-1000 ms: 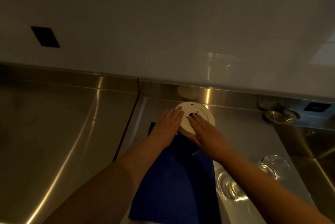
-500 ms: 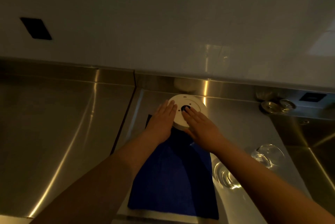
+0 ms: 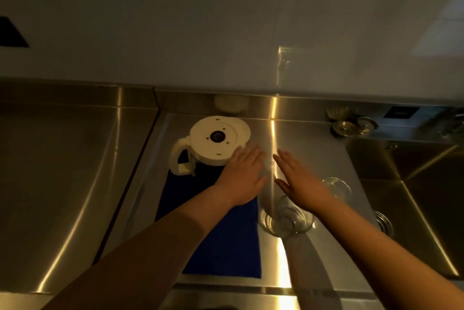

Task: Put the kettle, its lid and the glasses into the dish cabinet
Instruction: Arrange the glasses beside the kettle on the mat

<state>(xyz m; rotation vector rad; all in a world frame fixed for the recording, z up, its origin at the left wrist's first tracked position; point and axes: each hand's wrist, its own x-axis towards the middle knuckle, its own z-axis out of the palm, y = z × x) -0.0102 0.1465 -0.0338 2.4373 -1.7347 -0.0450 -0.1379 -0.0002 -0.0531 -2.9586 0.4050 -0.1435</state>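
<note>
White plastic kettle (image 3: 213,146) stands upside down on a blue cloth (image 3: 221,234) at the back of the steel desk (image 3: 62,184), base up, handle (image 3: 177,159) to its left. Its body below the base looks like dark glass, though the light is too dim to be sure. Left hand (image 3: 241,179) lies flat, fingers straight, fingertips touching the kettle's right rim; the grip is wide and holds nothing. Right hand (image 3: 301,179) hovers just beside it over bare steel, likewise wide and empty. Two glasses are on the desk to the right: one (image 3: 288,219) partly under the right forearm, the other (image 3: 336,186) beyond that wrist. No lid is identifiable, and no dish cabinet is in view.

Assessment: the kettle is likely rigid, moderately heavy and smooth, possibly wet. Best taken by the handle, with the second hand steadying the base while it is turned upright. Glasses are fragile and slippery; each should be taken round the wall, one at a time.
</note>
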